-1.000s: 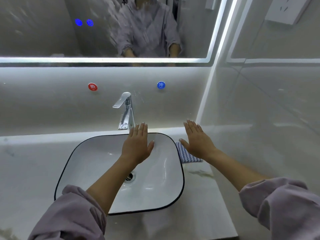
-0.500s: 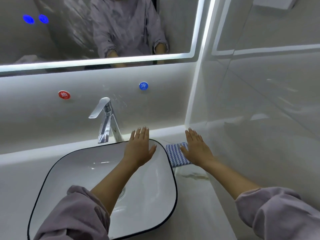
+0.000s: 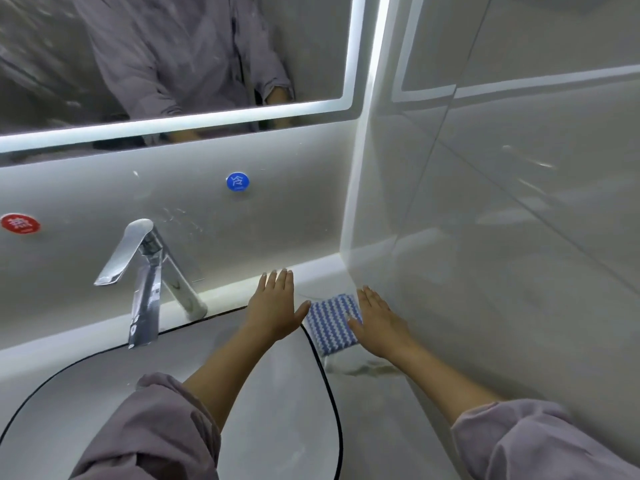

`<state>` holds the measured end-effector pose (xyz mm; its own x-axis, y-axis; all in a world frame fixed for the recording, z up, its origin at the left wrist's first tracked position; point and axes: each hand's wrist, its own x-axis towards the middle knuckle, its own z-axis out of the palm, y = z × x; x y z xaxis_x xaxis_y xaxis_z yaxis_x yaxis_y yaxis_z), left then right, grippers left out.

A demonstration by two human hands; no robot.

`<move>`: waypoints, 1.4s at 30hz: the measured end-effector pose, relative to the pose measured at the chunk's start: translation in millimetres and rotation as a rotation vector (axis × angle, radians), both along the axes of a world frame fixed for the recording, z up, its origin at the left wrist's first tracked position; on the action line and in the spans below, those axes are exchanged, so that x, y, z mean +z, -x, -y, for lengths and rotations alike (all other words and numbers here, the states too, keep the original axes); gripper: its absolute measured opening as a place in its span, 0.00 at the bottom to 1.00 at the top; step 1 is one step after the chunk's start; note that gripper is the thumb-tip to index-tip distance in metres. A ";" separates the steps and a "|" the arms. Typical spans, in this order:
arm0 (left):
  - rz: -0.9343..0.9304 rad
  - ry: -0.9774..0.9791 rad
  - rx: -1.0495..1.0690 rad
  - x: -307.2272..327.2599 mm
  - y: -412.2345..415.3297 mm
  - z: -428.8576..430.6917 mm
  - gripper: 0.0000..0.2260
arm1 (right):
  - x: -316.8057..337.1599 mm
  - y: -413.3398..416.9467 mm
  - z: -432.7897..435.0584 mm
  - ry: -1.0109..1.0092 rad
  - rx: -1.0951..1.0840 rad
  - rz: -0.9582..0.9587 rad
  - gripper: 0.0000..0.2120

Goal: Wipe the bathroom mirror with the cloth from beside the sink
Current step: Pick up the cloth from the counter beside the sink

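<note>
Beside the sink [image 3: 322,368], on the counter against the side wall [image 3: 502,237], lies the blue-and-white cloth [image 3: 329,323]. Right hand [image 3: 379,322] rests flat, fingers spread, overlapping the cloth's right edge (gripping nothing). Left hand [image 3: 277,306] hovers open over the basin's back corner, just left of the cloth. A chrome faucet [image 3: 145,271] stands further left. Nothing shows inside the basin; the mirror [image 3: 173,53] hangs above.

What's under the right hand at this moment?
The right hand lies open over the right edge of the blue-and-white striped cloth on the counter. The cloth's covered part is hidden, and I can't tell whether the palm touches it.
</note>
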<state>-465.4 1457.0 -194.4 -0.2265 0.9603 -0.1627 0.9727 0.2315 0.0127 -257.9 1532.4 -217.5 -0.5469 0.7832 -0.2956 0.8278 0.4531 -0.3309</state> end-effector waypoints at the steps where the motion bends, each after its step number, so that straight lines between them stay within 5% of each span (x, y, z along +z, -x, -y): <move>1: 0.008 0.025 -0.009 -3.9 1.6 -6.7 0.35 | -5.1 0.9 -2.6 0.015 -0.006 0.001 0.33; 15: 0.177 0.392 -0.044 -73.1 -0.1 -83.5 0.27 | -69.9 20.1 -30.1 0.214 -0.179 -0.068 0.32; 22: 0.301 0.384 -0.019 -96.2 -3.0 -106.5 0.17 | -90.4 25.2 -35.2 0.160 -0.289 -0.048 0.28; 32: 0.365 0.426 -0.019 -113.7 1.4 -108.6 0.23 | -101.5 30.3 -37.3 0.261 -0.455 -0.182 0.22; 37: 0.348 0.496 -0.040 -112.9 0.3 -110.0 0.18 | -104.3 33.8 -37.3 0.337 -0.479 -0.194 0.08; 42: 0.486 0.479 0.002 -103.1 1.2 -109.3 0.10 | -95.9 36.0 -38.4 0.388 -0.447 -0.261 0.08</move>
<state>-466.7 1566.3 -297.5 -0.0224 0.7565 -0.6536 0.8821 0.3227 0.3432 -293.9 1570.9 -313.4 -0.2851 0.8150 -0.5045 0.7789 -0.1098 -0.6174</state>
